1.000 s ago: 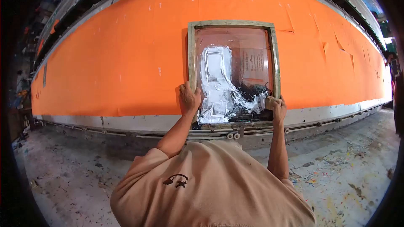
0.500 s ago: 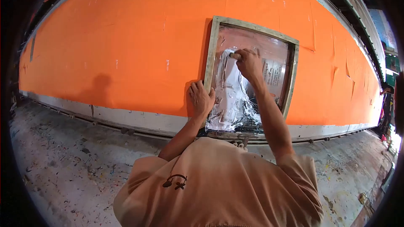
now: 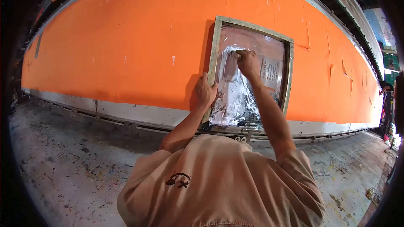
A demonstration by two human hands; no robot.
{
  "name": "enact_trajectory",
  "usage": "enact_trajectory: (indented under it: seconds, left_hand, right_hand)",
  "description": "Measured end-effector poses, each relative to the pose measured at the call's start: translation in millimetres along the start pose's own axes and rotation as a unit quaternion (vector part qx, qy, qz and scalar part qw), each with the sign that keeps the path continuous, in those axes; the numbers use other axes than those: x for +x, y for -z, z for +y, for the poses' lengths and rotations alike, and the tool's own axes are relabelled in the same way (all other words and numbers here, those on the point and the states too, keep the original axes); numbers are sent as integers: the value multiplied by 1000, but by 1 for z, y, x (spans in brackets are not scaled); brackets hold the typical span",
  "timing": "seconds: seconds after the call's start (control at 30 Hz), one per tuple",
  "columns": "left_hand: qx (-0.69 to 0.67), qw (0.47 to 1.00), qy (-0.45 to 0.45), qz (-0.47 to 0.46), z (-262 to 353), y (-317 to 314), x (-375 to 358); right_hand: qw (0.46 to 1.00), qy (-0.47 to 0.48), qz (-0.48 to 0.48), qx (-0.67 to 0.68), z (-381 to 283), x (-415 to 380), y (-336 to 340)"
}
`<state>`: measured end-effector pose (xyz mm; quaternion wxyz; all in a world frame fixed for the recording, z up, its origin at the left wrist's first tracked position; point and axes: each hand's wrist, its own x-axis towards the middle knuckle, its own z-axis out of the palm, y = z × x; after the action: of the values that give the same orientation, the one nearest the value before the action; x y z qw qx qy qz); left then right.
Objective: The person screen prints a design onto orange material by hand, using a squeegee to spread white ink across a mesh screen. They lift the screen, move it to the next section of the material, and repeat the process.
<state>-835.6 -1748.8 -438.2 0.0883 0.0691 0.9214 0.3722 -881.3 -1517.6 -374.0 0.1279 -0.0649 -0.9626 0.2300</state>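
A wooden screen printing frame lies on orange fabric, with white ink smeared over the left and lower part of its mesh. My left hand is closed around the left side of this frame, thumb toward the inside and fingers at the outer edge. Inside the frame, my right hand grips a squeegee near the top of the white ink. Much of the squeegee is hidden by the hand. Printed lettering shows on the mesh to the right of my forearm.
The long table's pale edge carries a rail along my side. Small white marks dot the fabric, which has creases at the right. Beneath lies a paint-spattered floor. Part of another person shows at the far right.
My left hand has gone from lying with fingers spread beside the frame to gripping its side. My right hand stays on the squeegee near the top. The view has shifted slightly.
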Motion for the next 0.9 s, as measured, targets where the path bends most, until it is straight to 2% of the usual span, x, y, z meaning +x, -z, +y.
enact_trajectory:
  seconds: [0.03, 0.07, 0.1, 0.13, 0.17, 0.23, 0.27, 0.3, 0.33, 0.37, 0.4, 0.43, 0.5, 0.53, 0.57, 0.63, 0.7, 0.73, 0.77, 0.83, 0.87, 0.9]
  left_hand:
    - [-68, 997, 25, -20, -1, -3, 3]
    - [-65, 998, 16, -12, 8, 5, 8]
    - [-67, 995, 53, -43, 21, 18, 10]
    - [-69, 991, 91, -76, 31, 26, 8]
    - [-68, 992, 85, -71, 33, 24, 7]
    - [-84, 994, 60, -31, 28, 12, 4]
    - [-119, 993, 25, 6, 21, 3, 5]
    - [-121, 992, 17, 4, 21, 0, 4]
    - [-122, 992, 18, 5, 22, -3, 5]
    - [-121, 992, 20, 8, 29, -12, 3]
    - [-128, 991, 26, 24, 33, -25, 2]
    - [-125, 992, 23, 24, 52, -42, -1]
    - [-137, 987, 38, 73, 106, -85, -5]
    - [-176, 982, 72, -1, 138, -91, -10]
    - [-164, 982, 87, -15, 157, -118, -11]
    - [-123, 987, 97, 25, 185, -157, -29]
    - [-40, 994, 101, 16, 194, -180, -46]
    - [-95, 986, 126, -56, 200, -172, -52]
    - [-92, 986, 130, -56, 201, -177, -59]
    - [-57, 997, 55, 16, 192, -183, -77]
    - [-78, 996, 46, -20, 192, -178, -80]
    - [-69, 996, 55, -16, 195, -174, -80]
  right_hand:
    - [995, -93, -15, -17, -4, -20, -18]
    - [996, -61, 15, -56, -8, -47, -29]
    - [994, -31, 45, -94, -16, -78, -31]
    - [997, -36, -3, -73, -28, -104, -15]
    - [996, -41, -52, -53, -39, -124, 8]
    - [993, -99, -69, -8, -35, -154, 67]
    - [992, -123, -1, -21, -18, -169, 84]
    - [986, -146, 68, -35, 7, -186, 105]
    - [959, -220, 156, 82, 60, -226, 100]
    - [906, -286, 238, 201, 118, -264, 95]
    - [827, -366, 183, 386, 150, -275, 124]
    - [704, -431, 116, 552, 179, -290, 151]
    - [743, -451, 254, 424, 232, -301, 177]
    - [743, -546, 209, 326, 242, -278, 209]
    - [746, -541, 205, 330, 268, -278, 225]
    - [790, -438, 191, 384, 311, -287, 247]
    - [765, -463, 202, 399, 332, -303, 258]
    - [748, -483, 212, 402, 339, -308, 266]
    - [748, -485, 208, 403, 345, -321, 271]
    - [722, -508, 217, 416, 335, -353, 274]
    - [719, -515, 205, 418, 327, -363, 274]
    - [720, -487, 221, 443, 317, -364, 277]
